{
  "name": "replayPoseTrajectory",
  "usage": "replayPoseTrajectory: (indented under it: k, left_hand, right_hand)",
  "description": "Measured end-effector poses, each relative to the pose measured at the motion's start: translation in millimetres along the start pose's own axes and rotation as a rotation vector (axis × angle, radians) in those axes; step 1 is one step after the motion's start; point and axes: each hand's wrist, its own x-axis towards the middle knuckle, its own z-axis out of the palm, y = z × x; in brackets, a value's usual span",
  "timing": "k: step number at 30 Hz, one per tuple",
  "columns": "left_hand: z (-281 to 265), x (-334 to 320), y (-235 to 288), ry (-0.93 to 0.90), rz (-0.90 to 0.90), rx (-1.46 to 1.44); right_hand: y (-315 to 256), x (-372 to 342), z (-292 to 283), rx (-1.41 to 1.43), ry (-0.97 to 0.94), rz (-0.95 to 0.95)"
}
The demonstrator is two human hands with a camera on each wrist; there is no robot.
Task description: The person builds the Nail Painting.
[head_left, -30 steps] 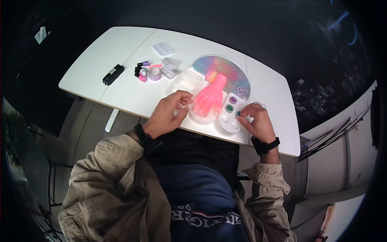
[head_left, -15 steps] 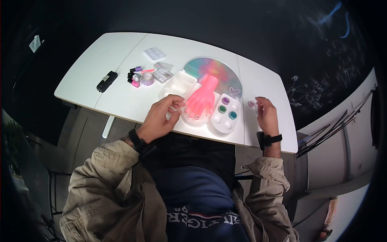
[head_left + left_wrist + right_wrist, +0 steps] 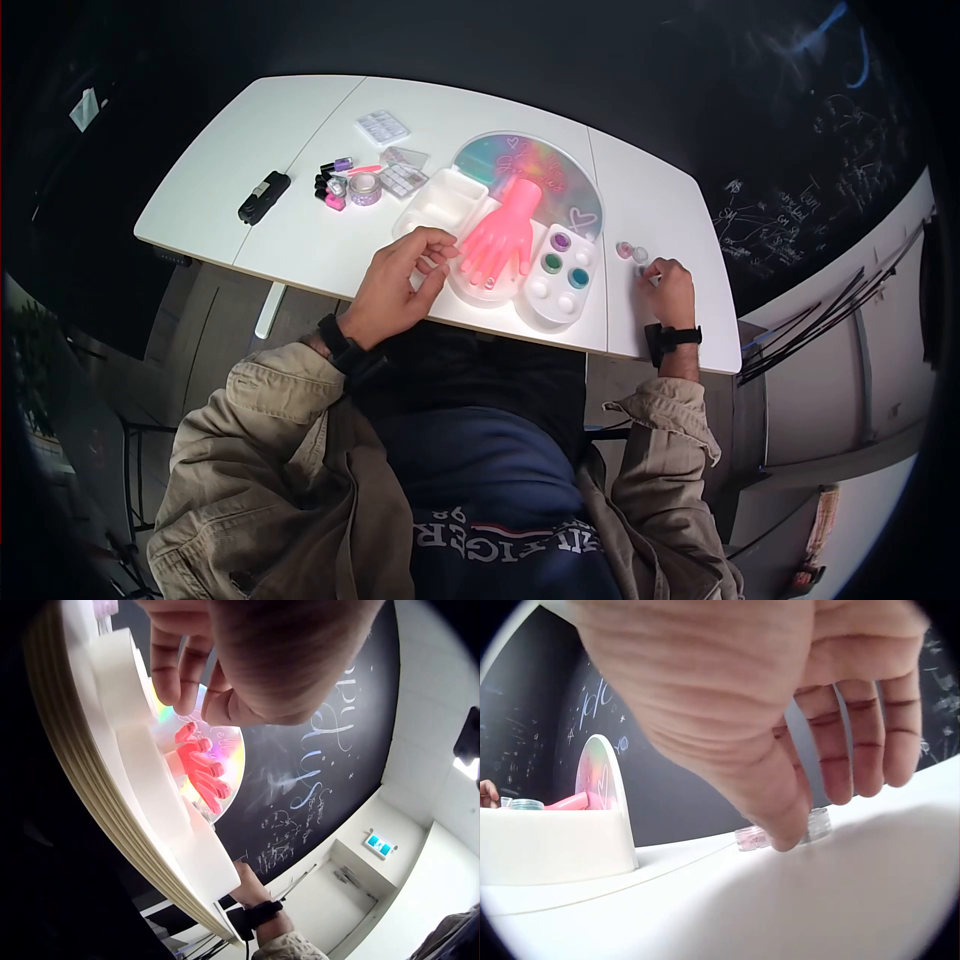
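Note:
Over the front edge of the white tray (image 3: 442, 204), the left hand (image 3: 395, 285) hovers with loosely curled fingers and nothing visible in them. Beside it a pink model hand (image 3: 505, 236) lies palm down on a white base; the left wrist view also shows the pink hand (image 3: 201, 766). To its right, a palette (image 3: 551, 312) holds purple, green and teal pots. Farther right, the right hand (image 3: 670, 293) is low at the tabletop, thumb and forefinger apparently pinching a small clear lid (image 3: 820, 825), partly hidden. A pinkish lid (image 3: 751, 838) lies beside them.
An iridescent round-edged panel (image 3: 562, 185) stands behind the pink hand. Polish bottles (image 3: 334, 200), a glitter jar (image 3: 364, 189) and clear nail cases (image 3: 384, 128) lie at the left, with a black object (image 3: 265, 197) beyond them.
From the palette's teal pot, the right hand has moved right to the small lids, then slightly back toward the person. The left hand has barely moved.

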Motion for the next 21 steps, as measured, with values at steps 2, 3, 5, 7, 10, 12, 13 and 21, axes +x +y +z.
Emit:
replayPoseTrajectory:
  k: [2, 3, 5, 7, 10, 12, 13, 21]
  left_hand:
    - [-0.4, 0.2, 0.0, 0.000, -0.004, -0.005]
    - [-0.6, 0.0, 0.1, 0.001, -0.004, -0.003]
    - [-0.9, -0.1, 0.1, 0.004, -0.002, 0.000]
    - [-1.0, 0.1, -0.7, 0.004, -0.002, 0.006]
    - [-0.3, 0.0, -1.8, 0.006, -0.001, 0.010]
    - [-0.5, 0.2, -1.3, 0.003, 0.000, 0.010]
    - [-1.2, 0.6, 0.3, 0.000, -0.002, 0.010]
    - [-2.7, 0.4, 1.3, -0.005, -0.001, -0.003]
  right_hand:
    - [-2.9, 0.6, -1.0, 0.025, -0.034, 0.035]
    - [-3.3, 0.8, -0.3, 0.031, -0.032, 0.030]
    - [-5.2, 1.0, 0.6, 0.042, -0.026, 0.021]
    - [-10.7, 1.2, -3.0, 0.095, 0.026, -0.031]
    - [-41.1, 1.4, -25.9, 0.195, 0.080, -0.142]
    - [-67.8, -0.8, -45.4, 0.268, 0.077, -0.201]
    - [-80.7, -3.0, -54.2, 0.303, 0.059, -0.220]
    - [-137.7, -18.0, -62.0, 0.411, -0.024, -0.547]
